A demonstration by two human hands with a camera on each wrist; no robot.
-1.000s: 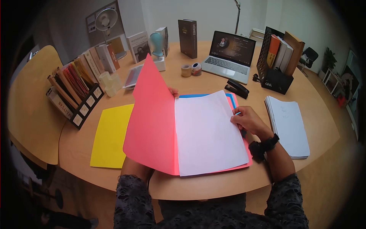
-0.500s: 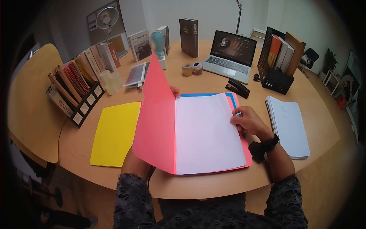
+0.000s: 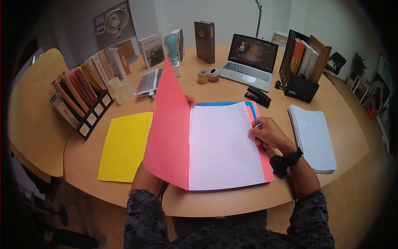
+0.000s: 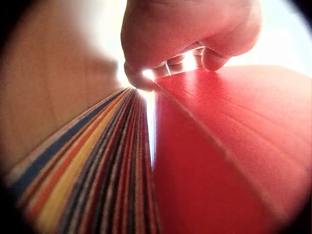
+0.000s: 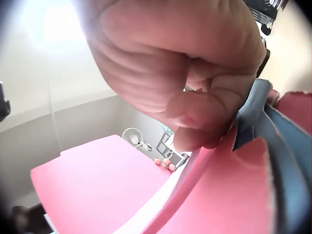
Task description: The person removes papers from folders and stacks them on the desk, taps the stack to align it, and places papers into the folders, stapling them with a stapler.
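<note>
A pink file folder lies open in front of me, its left cover raised. White paper fills its right side. My left hand is mostly hidden behind the cover in the head view; its fingertips curl over the top near the fold. In the left wrist view, colored folder edges lie stacked beside the red-looking cover. My right hand pinches the paper's right edge between thumb and fingers. The right wrist view shows those fingertips at a pink edge, with blue tabs beside them.
A yellow folder lies left, a paper stack right. Behind are a stapler, tape rolls, a laptop and a black file holder. A rack of folders stands at the left.
The raised pink cover has swung more upright, uncovering more of the yellow folder. The white paper's right edge has shifted slightly left with my right hand's pinch.
</note>
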